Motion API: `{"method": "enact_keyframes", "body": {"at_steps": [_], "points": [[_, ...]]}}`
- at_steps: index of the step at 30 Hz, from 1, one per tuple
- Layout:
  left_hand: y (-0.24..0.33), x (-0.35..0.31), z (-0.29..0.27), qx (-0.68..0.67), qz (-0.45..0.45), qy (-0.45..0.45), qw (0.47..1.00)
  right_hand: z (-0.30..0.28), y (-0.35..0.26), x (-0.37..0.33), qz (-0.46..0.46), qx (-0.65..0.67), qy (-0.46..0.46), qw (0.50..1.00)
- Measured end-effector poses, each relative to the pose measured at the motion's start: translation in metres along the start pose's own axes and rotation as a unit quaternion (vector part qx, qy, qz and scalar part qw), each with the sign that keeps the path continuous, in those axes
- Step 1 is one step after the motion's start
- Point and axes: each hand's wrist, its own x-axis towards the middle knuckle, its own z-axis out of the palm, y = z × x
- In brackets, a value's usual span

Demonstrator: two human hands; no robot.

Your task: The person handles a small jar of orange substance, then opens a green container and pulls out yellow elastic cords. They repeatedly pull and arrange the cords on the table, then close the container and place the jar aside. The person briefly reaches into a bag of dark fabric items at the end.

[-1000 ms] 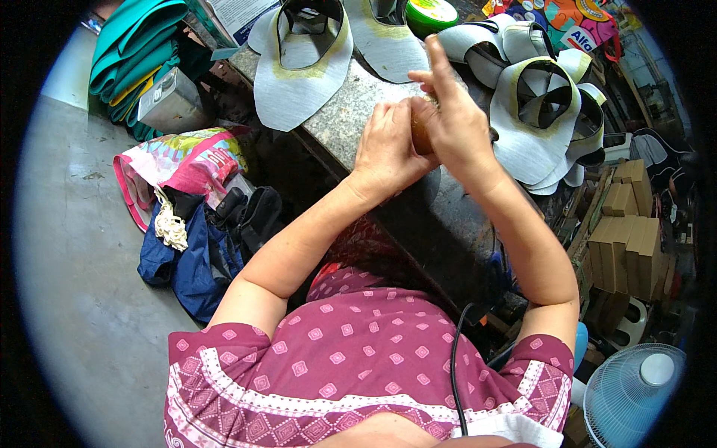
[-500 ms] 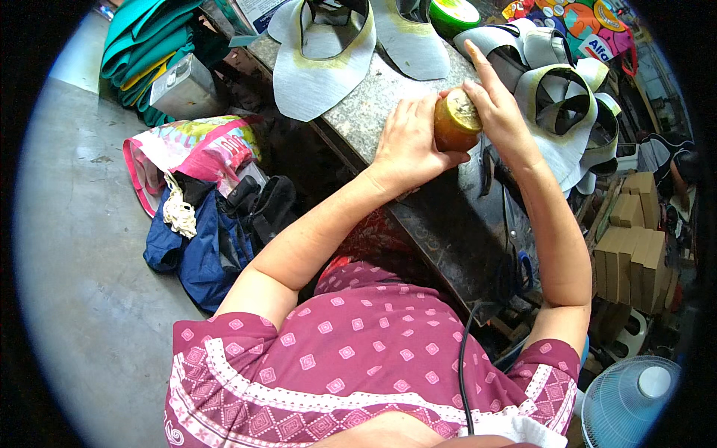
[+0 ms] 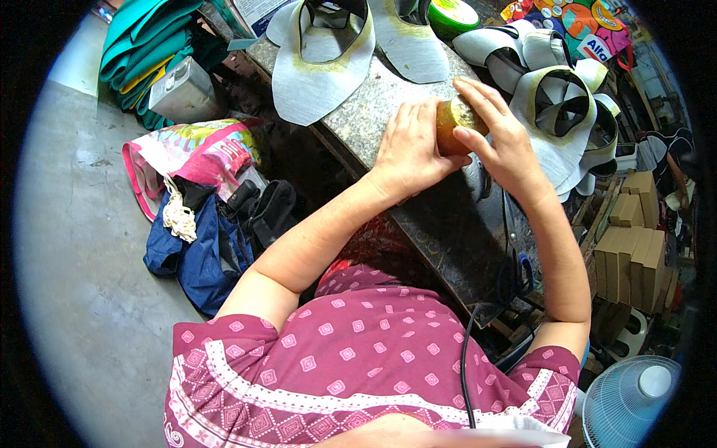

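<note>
Over the worktable (image 3: 351, 134), both my hands are around a small amber-brown jar (image 3: 448, 140) with a smeared yellowish top (image 3: 464, 113). My left hand (image 3: 407, 149) is wrapped round the jar's left side, its thumb under the near side. The fingers of my right hand (image 3: 511, 149) curl over the top's far right edge, with the thumb on its near side. Whether the top is loose cannot be made out. Grey shoe uppers (image 3: 321, 86) with yellowish smears along their openings lie just beyond my left hand. More grey uppers (image 3: 556, 112) are heaped to the right of my right hand.
A green round tub (image 3: 454, 15) sits at the table's far side. Blue-handled scissors (image 3: 527, 270) and a black cable (image 3: 464, 358) are near my right arm. On the left are a metal can (image 3: 183, 89) and a pink bag (image 3: 216, 153). Cardboard boxes (image 3: 631, 261) and a fan (image 3: 631, 399) stand right.
My right hand's raised, stretched fingers have come down and curled over the jar's top, with the thumb now against it. The jar has tilted a little; my left hand keeps its hold.
</note>
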Motion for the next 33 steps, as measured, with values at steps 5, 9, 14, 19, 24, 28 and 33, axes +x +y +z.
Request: {"method": "enact_keyframes", "body": {"at_steps": [5,9,14,19,24,28,33], "points": [[-0.001,0.0,-0.001,-0.009,-0.005,0.001,1.0,0.016,-0.006,-0.003,-0.048,-0.052,0.107,0.992],[0.001,-0.001,0.0,0.001,0.004,0.009,1.0,0.017,0.002,-0.009,-0.03,0.039,0.139,0.989],[0.003,0.0,-0.001,0.016,-0.007,-0.009,1.0,0.013,0.009,-0.007,0.025,0.155,0.11,0.981],[0.003,0.001,-0.003,0.015,0.004,-0.002,1.0,-0.009,0.003,0.009,0.109,0.132,-0.005,0.985],[0.003,0.001,-0.003,0.013,0.008,-0.013,1.0,-0.032,-0.012,0.04,-0.01,-0.129,-0.123,0.984],[0.003,0.001,-0.004,0.008,0.008,-0.011,1.0,-0.029,-0.029,0.05,-0.181,-0.349,-0.08,0.916],[0.004,0.001,-0.004,0.013,0.0,-0.011,1.0,-0.02,-0.038,0.031,-0.17,-0.375,-0.072,0.908]]}}
